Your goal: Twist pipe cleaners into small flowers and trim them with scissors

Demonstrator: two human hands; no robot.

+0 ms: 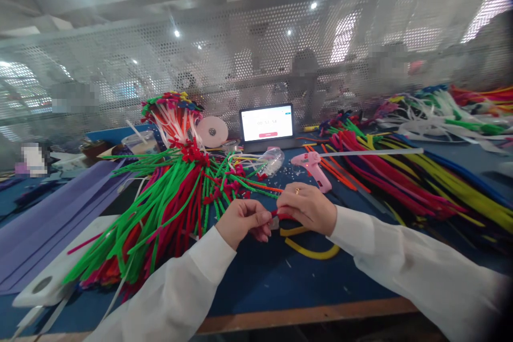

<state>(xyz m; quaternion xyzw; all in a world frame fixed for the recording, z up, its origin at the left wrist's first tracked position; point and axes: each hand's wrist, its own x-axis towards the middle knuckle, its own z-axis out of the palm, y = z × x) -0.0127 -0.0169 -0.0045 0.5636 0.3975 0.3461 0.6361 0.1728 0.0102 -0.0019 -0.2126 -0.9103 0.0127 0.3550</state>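
Just above the table's front part, my left hand (245, 219) and my right hand (308, 206) meet with closed fingers. Between them is a short red pipe cleaner (282, 211), pinched by both; its ends are hidden in the fingers. A small whitish translucent bit (274, 223) shows by the left fingertips. Beneath the right hand lies a yellow curved piece (315, 253), partly covered, so its kind is unclear. To the left spreads a heap of green and red pipe cleaners (160, 219). Beyond the right hand stands a pink glue gun (315, 166) with a long glue stick.
A tablet (266, 123) showing a timer stands at the back, beside a white roll (212, 131). Bundled pipe cleaners (401, 176) fill the right side. A cup with a straw (140, 144), purple sheets (60, 219) and a white power strip (56, 270) are at left.
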